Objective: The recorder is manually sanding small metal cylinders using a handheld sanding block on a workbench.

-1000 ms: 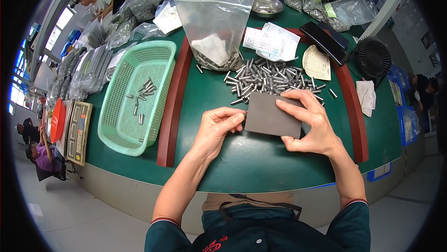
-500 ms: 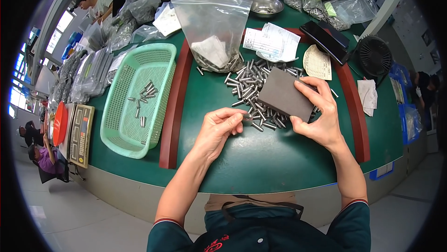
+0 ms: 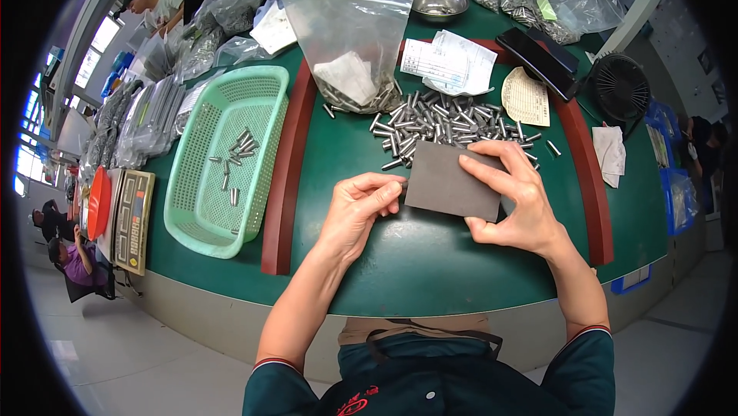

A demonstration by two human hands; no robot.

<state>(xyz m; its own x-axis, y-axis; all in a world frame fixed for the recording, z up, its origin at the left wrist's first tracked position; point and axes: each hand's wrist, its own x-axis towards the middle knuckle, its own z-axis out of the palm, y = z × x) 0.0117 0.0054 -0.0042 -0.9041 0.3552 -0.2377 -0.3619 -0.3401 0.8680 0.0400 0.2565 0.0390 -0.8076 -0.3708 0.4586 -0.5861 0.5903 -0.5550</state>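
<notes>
My right hand (image 3: 524,199) grips a flat, dark grey rectangular block (image 3: 452,182) between thumb and fingers, above the green tabletop (image 3: 430,270). At the block's left edge, my left hand (image 3: 360,205) pinches a small metal pin (image 3: 403,187), of which only a bit shows past the fingertips. The pin's end is at or very close to that edge; whether they touch is unclear. Behind the block lies a heap of loose silvery metal pins (image 3: 453,116), partly hidden by it and my right fingers.
Left of a red-brown rail (image 3: 286,208) stands a green plastic basket (image 3: 178,208) holding several pins. A clear bag of pins (image 3: 350,39), paper slips (image 3: 450,62), a phone (image 3: 538,62) and a metal bowl (image 3: 440,7) are farther back. A black fan (image 3: 619,89) stands right.
My right hand has brought the block left and toward me, off the front of the heap, up to the left fingertips. The pinched pin, seen more fully before, is now mostly hidden.
</notes>
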